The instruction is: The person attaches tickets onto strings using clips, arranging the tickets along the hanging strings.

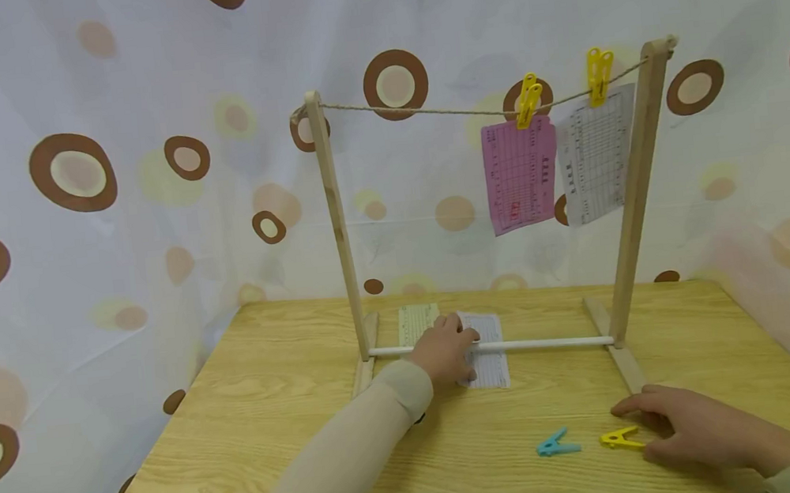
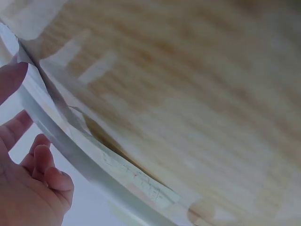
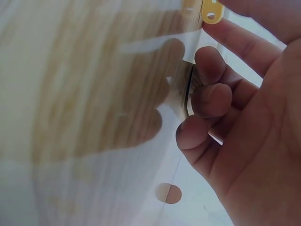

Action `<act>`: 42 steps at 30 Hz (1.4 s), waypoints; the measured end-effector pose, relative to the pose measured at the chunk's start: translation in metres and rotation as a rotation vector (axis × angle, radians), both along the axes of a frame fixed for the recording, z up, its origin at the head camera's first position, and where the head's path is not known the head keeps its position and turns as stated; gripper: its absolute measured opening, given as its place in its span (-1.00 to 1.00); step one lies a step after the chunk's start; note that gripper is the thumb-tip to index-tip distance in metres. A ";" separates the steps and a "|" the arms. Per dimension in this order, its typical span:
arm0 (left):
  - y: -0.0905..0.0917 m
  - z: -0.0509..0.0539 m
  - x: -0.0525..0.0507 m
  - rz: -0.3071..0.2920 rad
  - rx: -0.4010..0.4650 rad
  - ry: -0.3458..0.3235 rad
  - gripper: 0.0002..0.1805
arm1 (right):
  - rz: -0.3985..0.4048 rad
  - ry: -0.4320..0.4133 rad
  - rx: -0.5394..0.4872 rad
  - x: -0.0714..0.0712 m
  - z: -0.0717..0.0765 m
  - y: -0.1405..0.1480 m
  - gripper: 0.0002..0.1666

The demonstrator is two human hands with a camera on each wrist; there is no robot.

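In the head view my left hand (image 1: 444, 351) reaches over the white rod, fingers spread on a white printed sheet (image 1: 495, 368). The left wrist view shows a fingertip of my left hand (image 2: 35, 174) at the edge of the paper (image 2: 141, 183); I cannot tell whether it is pinched. A pale green sheet (image 1: 416, 321) lies to the left, partly behind the hand. My right hand (image 1: 701, 425) is low over the table around one end of a yellow clip (image 1: 619, 439), thumb and index finger apart. A blue clip (image 1: 555, 444) lies to its left.
A wooden frame (image 1: 338, 228) with a white rod (image 1: 547, 344) stands on the table (image 1: 263, 434). From its string (image 1: 418, 111) hang a pink sheet (image 1: 519, 179) and a white sheet (image 1: 597, 163), held by yellow clips (image 1: 528, 103). A patterned curtain is behind.
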State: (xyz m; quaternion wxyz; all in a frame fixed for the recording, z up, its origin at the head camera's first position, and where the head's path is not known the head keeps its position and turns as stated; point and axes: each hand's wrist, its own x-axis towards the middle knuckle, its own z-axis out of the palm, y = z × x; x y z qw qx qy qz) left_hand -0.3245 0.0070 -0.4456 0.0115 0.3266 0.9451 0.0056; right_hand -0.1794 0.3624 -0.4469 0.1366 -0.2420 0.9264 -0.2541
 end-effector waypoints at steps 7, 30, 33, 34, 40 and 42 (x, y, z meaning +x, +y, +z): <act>-0.003 0.001 0.013 -0.071 0.026 0.002 -0.27 | 0.000 0.018 -0.002 0.000 -0.001 0.002 -0.51; -0.028 0.011 0.050 -0.067 -0.184 -0.084 0.04 | 0.017 0.019 0.019 -0.002 -0.001 0.006 -0.60; -0.033 0.011 0.057 -0.052 -0.199 -0.079 0.05 | 0.014 -0.013 0.015 0.000 -0.001 0.006 -0.54; -0.034 0.012 0.059 -0.046 -0.195 -0.081 0.05 | 0.008 -0.024 0.019 0.000 -0.001 0.007 -0.53; -0.041 0.015 0.069 -0.033 -0.190 -0.086 0.02 | 0.012 -0.094 -0.029 0.003 0.003 0.008 -0.48; -0.043 0.014 0.072 -0.031 -0.190 -0.088 0.02 | 0.023 -0.103 -0.042 0.003 0.002 0.009 -0.47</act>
